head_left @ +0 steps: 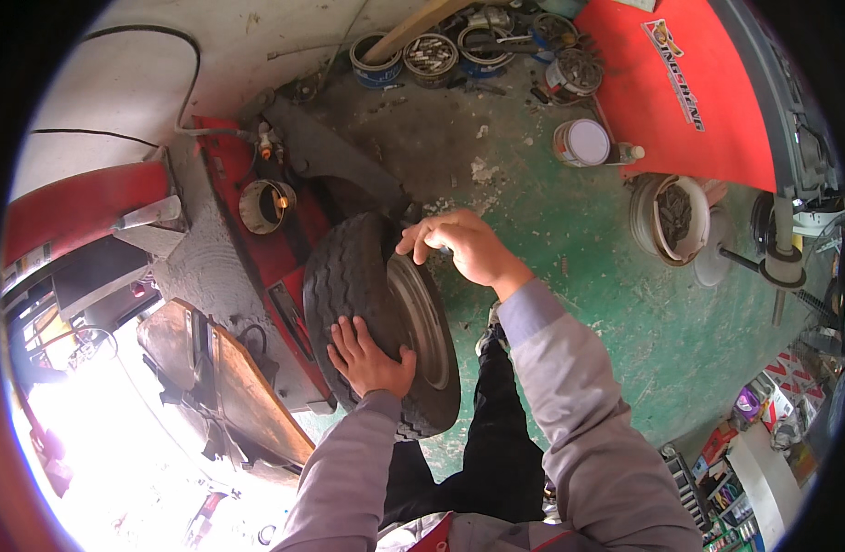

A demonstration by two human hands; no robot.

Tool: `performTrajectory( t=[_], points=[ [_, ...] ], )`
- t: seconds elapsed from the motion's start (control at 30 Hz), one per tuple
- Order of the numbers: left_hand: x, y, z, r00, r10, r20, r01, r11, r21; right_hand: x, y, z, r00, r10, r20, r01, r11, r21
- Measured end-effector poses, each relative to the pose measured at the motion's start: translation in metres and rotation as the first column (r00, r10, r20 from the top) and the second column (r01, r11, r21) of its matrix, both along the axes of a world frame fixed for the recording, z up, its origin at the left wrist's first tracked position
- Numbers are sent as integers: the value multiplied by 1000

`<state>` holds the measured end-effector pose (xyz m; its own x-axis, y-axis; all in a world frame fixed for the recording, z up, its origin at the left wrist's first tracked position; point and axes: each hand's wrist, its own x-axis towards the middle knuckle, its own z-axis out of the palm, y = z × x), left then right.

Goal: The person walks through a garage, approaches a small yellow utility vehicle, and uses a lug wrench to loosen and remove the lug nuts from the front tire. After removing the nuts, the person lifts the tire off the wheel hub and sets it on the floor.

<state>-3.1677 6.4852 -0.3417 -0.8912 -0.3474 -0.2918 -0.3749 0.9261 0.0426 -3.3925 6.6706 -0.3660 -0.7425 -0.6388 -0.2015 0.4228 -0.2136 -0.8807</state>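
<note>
A black tyre (335, 285) with a grooved tread stands upright on a silver-grey steel rim (418, 313), in front of me and slightly left. My left hand (372, 361) lies flat on the tread's near side with its fingers spread, holding nothing. Over the rim's upper part hovers my right hand (464, 247), loosely bent, one finger stretching toward the tyre's upper edge. No object shows in its fingers, and whether a fingertip touches the tyre is hard to tell. Close beyond the tyre is a dark metal arm (335, 161) of a red machine (234, 184).
An open can (262, 207) with an orange-handled tool sits on the machine. Several buckets of small parts (430, 57) line the far wall. At right are a white-lidded bucket (583, 143), a red panel (689, 92) and a tub of dark pieces (687, 253). A wooden board (257, 396) leans at left.
</note>
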Motion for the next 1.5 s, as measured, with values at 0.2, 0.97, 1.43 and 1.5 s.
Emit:
performTrajectory(
  t=[0.2,0.97,1.43,1.5],
  points=[
    [-16,-5,-2,999,-29,-17,28,1000,-8,1,-11,6,998,-43,45,41,997,58],
    [19,-8,-8,998,-33,-59,29,997,-66,30,-19,7,987,2,161,11,997,-81],
    [22,-8,-13,996,-53,-69,46,994,-99,37,-26,-5,982,-46,184,71,989,-131],
    [21,-8,-13,998,-35,-53,30,995,-93,38,-28,-5,983,-74,169,97,987,-132]
  ],
)
